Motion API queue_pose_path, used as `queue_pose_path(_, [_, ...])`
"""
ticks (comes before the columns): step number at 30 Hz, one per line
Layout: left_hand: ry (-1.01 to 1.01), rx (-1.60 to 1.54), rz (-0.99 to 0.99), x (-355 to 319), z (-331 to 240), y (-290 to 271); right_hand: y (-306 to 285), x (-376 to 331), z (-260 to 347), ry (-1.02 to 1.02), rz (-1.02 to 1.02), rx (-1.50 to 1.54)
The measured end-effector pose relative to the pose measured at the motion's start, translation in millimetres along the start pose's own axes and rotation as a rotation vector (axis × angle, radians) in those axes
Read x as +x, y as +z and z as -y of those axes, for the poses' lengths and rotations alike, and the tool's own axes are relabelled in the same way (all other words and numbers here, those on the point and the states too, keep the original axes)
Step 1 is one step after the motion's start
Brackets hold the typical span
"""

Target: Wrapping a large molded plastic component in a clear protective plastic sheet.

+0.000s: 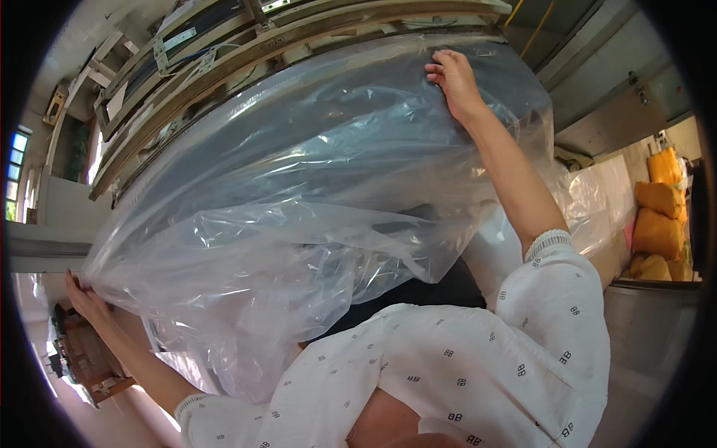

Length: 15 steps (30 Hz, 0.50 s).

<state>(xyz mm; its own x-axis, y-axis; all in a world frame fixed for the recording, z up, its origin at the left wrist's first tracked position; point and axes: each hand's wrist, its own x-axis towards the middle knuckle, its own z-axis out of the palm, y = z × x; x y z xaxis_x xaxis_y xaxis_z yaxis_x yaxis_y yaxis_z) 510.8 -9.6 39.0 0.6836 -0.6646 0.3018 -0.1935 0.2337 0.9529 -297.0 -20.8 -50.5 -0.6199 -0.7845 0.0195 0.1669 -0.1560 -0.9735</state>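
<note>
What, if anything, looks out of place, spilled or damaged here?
Nothing looks spilled, and I can't make out a tear. The one untidy spot is the near side of the clear plastic sheet: it bunches in loose folds before the person, odd beside its smoother far part, near the right hand.

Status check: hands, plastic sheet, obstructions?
Left hand at left edge of clear plastic sheet, grip unclear. Right hand over its far right, fingers curled. Sheet spread, wrinkled. Barred frame beyond; no visible obstruction.

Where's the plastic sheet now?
The clear plastic sheet spreads across the head view's centre, below the long rails, left hand at its left edge, right hand at its upper right.
</note>
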Motion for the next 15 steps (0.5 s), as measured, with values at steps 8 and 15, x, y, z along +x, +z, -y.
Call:
queue_pose_path(8, [0.137,0.266,0.040,-25,-37,-288,28,-74,15,-0.094,0.727,-0.300])
queue_pose_path(15, [0.072,1.706,0.171,-115,-56,-101,2,-110,38,-0.309,0.554,-0.424])
